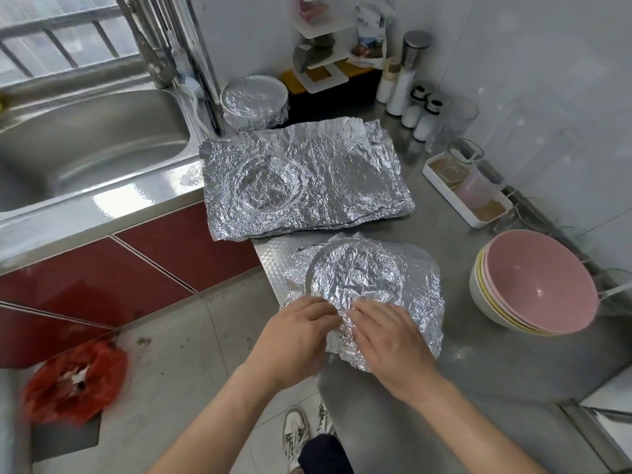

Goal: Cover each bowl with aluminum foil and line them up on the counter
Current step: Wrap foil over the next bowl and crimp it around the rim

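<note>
A bowl draped in crinkled aluminum foil point(359, 275) sits at the near edge of the steel counter point(478, 354). My left hand point(297, 333) and my right hand point(386, 336) press the foil down over the bowl's near rim, fingers fairly flat; the foil's near edge is hidden under them. A stack of loose foil sheets point(307, 176) lies further back, with a round bowl imprint at its left. A foil-covered bowl point(253, 100) stands behind the sheets. A stack of bare bowls, pink on top point(533, 285), stands at the right.
A steel sink point(85, 138) lies to the left. Spice jars point(417, 107), a glass point(455, 121), a white tray point(468, 189) and a white rack point(325, 46) stand along the wall. A red bag point(75, 381) lies on the floor.
</note>
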The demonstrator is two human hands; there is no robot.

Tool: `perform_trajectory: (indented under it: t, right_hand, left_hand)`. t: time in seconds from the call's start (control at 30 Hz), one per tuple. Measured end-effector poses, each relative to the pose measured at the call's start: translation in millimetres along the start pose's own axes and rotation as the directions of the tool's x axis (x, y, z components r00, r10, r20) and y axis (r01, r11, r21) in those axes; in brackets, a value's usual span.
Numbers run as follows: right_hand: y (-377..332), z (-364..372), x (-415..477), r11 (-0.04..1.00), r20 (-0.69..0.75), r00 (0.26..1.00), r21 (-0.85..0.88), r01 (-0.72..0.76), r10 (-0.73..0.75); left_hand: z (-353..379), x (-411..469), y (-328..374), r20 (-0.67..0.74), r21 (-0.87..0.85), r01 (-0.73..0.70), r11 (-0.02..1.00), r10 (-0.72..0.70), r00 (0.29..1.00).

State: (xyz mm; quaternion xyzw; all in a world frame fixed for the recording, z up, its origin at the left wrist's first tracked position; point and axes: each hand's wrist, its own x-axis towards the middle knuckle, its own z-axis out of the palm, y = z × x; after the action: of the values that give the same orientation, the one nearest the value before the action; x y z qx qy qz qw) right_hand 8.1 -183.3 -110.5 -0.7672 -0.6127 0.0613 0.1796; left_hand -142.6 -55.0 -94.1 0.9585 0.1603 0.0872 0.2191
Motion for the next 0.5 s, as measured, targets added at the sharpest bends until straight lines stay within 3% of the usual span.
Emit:
perform_trajectory:
  t: [0.2,0.5]
  right_hand:
    - [13.3,4.5,-4.2,0.997,0.052,0.995,0.018,0.082,-0.082]
    - [5.7,7.8,-1.9,0.987,-0.122,0.980,-0.071,0.146,-0.154]
  left_hand:
    - [8.6,1.3,-4.5,-0.055,0.001,-0.020,1.000,0.020,0.998]
    - [7.0,5.5,-16.3,-0.010,-0.010,0.042,0.999,-0.042,0.999]
